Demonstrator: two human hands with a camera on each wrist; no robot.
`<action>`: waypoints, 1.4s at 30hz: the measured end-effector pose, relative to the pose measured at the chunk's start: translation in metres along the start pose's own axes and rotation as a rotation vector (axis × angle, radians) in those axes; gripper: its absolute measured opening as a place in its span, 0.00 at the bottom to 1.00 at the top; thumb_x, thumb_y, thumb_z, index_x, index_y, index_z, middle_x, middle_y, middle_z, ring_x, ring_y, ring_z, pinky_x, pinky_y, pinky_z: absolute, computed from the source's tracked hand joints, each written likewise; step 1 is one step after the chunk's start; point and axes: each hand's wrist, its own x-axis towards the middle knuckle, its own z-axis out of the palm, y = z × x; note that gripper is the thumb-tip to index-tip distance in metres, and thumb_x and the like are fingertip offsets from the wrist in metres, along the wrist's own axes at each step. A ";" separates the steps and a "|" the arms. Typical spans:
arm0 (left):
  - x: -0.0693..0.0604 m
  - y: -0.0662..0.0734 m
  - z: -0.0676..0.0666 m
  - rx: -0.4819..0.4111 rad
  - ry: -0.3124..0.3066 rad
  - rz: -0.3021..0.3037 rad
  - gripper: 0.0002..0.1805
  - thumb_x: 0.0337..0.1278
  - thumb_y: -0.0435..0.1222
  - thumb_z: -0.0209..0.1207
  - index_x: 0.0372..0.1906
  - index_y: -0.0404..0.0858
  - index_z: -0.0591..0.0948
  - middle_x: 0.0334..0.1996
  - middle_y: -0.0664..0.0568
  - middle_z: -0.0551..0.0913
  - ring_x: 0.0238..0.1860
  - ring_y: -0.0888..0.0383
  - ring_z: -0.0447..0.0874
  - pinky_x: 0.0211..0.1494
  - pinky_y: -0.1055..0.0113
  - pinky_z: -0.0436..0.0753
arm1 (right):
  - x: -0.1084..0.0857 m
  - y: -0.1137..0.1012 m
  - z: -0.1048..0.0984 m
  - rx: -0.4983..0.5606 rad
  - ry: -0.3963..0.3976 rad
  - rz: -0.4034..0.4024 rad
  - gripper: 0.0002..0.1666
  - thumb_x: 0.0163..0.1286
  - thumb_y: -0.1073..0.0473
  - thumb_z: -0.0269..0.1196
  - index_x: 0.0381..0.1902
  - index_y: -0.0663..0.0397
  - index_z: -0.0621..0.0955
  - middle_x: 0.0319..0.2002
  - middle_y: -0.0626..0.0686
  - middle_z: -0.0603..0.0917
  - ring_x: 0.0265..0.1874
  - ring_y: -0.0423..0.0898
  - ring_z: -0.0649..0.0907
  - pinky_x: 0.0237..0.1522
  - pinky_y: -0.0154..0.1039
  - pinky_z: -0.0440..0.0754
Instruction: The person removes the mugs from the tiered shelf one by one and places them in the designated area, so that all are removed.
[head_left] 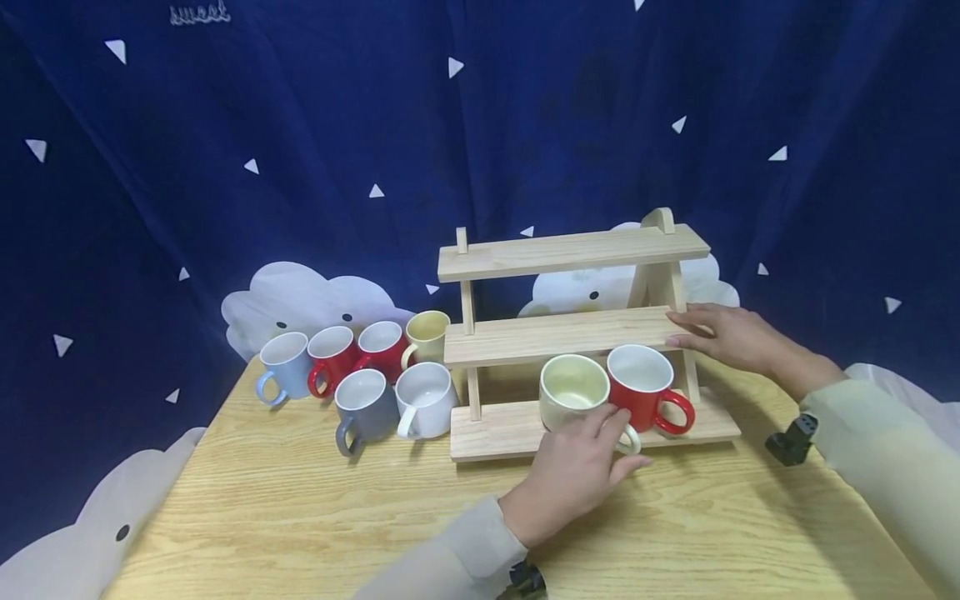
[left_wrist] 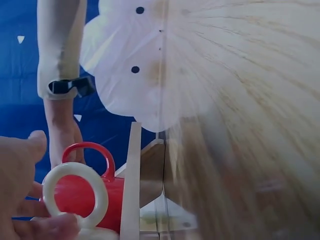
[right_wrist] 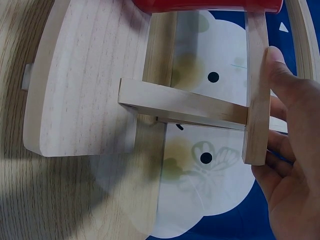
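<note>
My left hand (head_left: 573, 462) is at the front of a cream mug (head_left: 573, 387) on the bottom shelf (head_left: 495, 429). Its fingers touch the mug beside the handle (left_wrist: 102, 200), while the thumb stands apart from it. Directly right of that mug stands a red mug (head_left: 637, 400), white inside, handle toward the right. My right hand (head_left: 738, 337) rests at the right end of the middle shelf (head_left: 555, 333), fingers on top and thumb at the front edge. In the right wrist view the thumb and fingers (right_wrist: 280, 145) lie along the board's upper side.
Left of the wooden stand is a group of mugs: light blue (head_left: 285, 367), two red (head_left: 333, 358), yellow (head_left: 427, 333), dark grey (head_left: 365, 408) and white (head_left: 426, 400). The top shelf (head_left: 573, 252) spans the stand. A dark blue curtain (head_left: 337, 125) hangs behind the table (head_left: 300, 517).
</note>
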 end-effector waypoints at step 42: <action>-0.057 -0.034 -0.021 -0.211 0.126 -0.083 0.25 0.54 0.50 0.68 0.54 0.42 0.80 0.51 0.52 0.81 0.47 0.59 0.82 0.50 0.70 0.82 | 0.000 0.000 0.001 0.015 0.016 0.003 0.44 0.67 0.30 0.56 0.69 0.55 0.70 0.66 0.71 0.67 0.64 0.72 0.66 0.60 0.71 0.63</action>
